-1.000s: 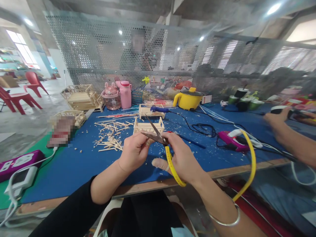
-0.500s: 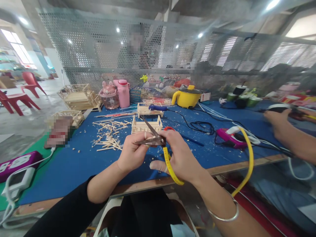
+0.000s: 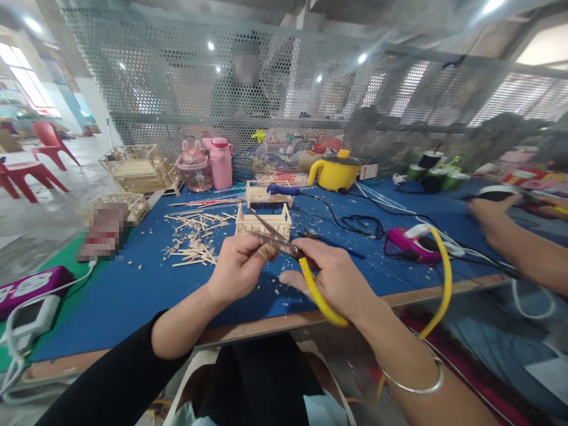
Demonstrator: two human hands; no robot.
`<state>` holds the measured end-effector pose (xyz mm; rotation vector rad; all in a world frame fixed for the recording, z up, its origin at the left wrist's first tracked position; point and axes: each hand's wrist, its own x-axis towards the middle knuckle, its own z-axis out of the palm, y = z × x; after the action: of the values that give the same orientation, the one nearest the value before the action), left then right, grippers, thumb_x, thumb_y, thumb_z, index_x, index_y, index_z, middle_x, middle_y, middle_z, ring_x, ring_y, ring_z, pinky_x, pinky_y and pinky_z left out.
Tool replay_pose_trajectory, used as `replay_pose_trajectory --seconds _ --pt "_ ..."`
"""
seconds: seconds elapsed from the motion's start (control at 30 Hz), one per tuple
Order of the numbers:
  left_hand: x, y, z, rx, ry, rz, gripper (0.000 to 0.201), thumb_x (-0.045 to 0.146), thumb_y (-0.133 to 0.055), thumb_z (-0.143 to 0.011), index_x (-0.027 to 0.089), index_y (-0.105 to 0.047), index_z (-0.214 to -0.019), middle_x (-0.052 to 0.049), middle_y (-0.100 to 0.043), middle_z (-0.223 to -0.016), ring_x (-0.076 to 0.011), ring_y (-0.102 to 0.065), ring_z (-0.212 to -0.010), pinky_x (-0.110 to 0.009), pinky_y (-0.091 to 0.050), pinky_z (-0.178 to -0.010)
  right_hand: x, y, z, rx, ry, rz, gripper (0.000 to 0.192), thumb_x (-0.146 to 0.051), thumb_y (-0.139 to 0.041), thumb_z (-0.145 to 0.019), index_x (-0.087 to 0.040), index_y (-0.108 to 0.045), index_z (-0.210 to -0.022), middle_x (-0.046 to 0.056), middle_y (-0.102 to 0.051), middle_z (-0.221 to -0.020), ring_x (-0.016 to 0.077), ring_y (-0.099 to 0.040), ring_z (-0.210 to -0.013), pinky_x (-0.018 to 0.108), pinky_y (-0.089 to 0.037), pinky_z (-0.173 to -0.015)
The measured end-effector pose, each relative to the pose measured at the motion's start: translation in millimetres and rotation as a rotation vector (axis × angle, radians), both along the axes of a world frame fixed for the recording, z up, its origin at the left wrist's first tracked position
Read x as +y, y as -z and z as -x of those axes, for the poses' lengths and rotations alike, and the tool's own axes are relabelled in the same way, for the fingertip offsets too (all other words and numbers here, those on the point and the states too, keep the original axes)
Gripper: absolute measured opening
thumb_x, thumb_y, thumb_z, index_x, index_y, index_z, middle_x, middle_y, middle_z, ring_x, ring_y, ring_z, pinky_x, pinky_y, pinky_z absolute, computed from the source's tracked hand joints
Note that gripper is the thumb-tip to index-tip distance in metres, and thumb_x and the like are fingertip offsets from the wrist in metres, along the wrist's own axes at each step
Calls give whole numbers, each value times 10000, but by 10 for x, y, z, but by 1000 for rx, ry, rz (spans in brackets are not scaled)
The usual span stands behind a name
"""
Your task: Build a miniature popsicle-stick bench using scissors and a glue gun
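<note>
Centre of frame, above the near edge of the blue desk. Left hand: fingers pinched on a small wooden stick, only its stub showing past the fingertips. Right hand: fingers wrapped around the handles of the scissors, with a yellow tape running through the same grip and looping away to the right of the frame.

Scissors: long axis runs from lower right at the hand to upper left, tips pointing up-left toward the far side of the desk. Blades slightly apart, meeting the stick just at the left fingertips. Whether they bite into the wood, cannot tell.

Behind the hands, centre: a small stick-built crate, a second one farther back. Left of these, a scatter of cut sticks. Back row: pink bottle, yellow pot. Right of centre: a magenta glue gun among black cables. Far left edge: purple power strip.

Right edge of frame: another person's arm reaching over the desk, blurred.
</note>
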<state>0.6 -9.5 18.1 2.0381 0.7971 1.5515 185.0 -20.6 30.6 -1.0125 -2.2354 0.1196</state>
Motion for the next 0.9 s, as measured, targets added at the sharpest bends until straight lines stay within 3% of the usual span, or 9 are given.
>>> replay_pose_trajectory --seconds 0.1,0.17,0.3,0.47,0.63,0.9 --pt "1 -6 -19 2 -14 11 288 292 -531 -867 147 -617 -634 -13 -603 -596 -102 -540 -585 -217 -434 -578 18 45 3 66 14 68 346 -505 -586 -802 -187 -591 -938 -29 -558 -608 105 -464 -499 223 -380 -508" --pt "8 -2 -34 -42 -25 38 247 295 -556 -853 150 -645 -673 -11 -624 -609 -101 -551 -591 -217 -452 -589 27 67 14 159 -7 105 352 -511 -564 -814 -197 -568 -974 -32 -555 -637 100 -463 -507 215 -386 -509" --pt "25 22 -58 -177 -53 81 122 273 -661 -775 161 -705 -759 -22 -702 -683 -116 -615 -624 -224 -503 -616 34 74 40 263 -34 108 436 -532 -552 -810 -214 -480 -1100 18 -604 -844 141 -554 -664 248 -449 -613" --pt "29 45 -58 -228 -56 102 102 272 -707 -730 171 -723 -723 -33 -728 -715 -143 -659 -651 -242 -542 -624 5 71 79 149 20 9 605 -582 -666 -688 -208 -467 -1120 80 -582 -1029 233 -553 -922 363 -456 -798" --pt "18 43 -52 -202 -65 47 94 261 -701 -735 184 -734 -777 -37 -740 -747 -163 -684 -675 -249 -559 -613 -34 60 94 73 44 -51 655 -612 -686 -642 -202 -482 -1110 74 -572 -975 236 -527 -893 393 -443 -807" --pt "8 48 -12 -46 -131 -182 79 165 -647 -771 191 -718 -796 -30 -740 -778 -131 -676 -671 -207 -540 -610 -24 65 82 81 24 -54 639 -611 -691 -633 -200 -508 -1087 64 -567 -937 224 -528 -865 373 -449 -787"
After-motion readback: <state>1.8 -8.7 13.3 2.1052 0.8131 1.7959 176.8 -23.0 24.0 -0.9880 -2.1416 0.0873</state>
